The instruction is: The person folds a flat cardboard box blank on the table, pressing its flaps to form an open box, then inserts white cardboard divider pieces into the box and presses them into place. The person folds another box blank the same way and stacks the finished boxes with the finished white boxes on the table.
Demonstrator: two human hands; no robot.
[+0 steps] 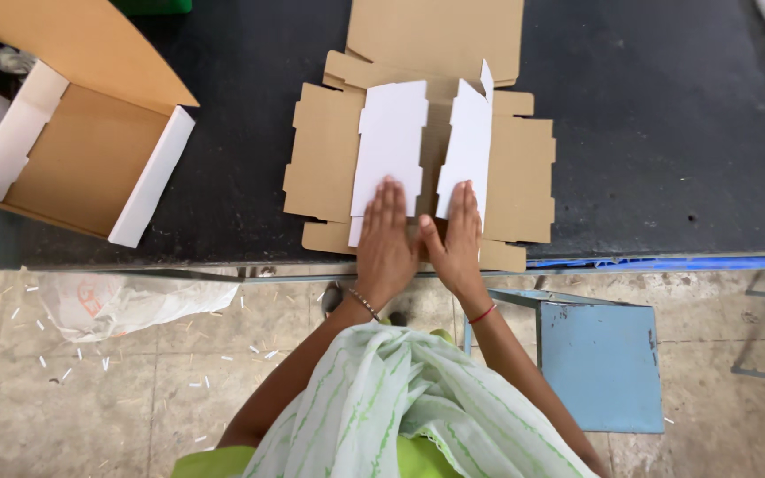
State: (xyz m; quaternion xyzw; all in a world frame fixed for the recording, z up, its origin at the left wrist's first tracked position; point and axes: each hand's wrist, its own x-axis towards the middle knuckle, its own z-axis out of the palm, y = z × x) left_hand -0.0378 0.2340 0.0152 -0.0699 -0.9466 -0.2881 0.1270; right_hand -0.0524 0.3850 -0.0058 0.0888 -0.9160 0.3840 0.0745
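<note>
Fingers press cardboard sheet on black table above tiled floor.

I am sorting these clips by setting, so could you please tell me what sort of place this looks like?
Probably a box-packing workshop: both hands press a flat die-cut brown cardboard blank on a black worktable, a folded-up cardboard box with white flaps stands nearby, and paper scraps litter the floor.

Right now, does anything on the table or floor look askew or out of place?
Mostly the floor: small white paper scraps lie scattered beside a crumpled white plastic bag. On the flat brown die-cut cardboard sheet, the right white flap stands tilted while the left white flap lies flat. Both hands press its near edge.
</note>
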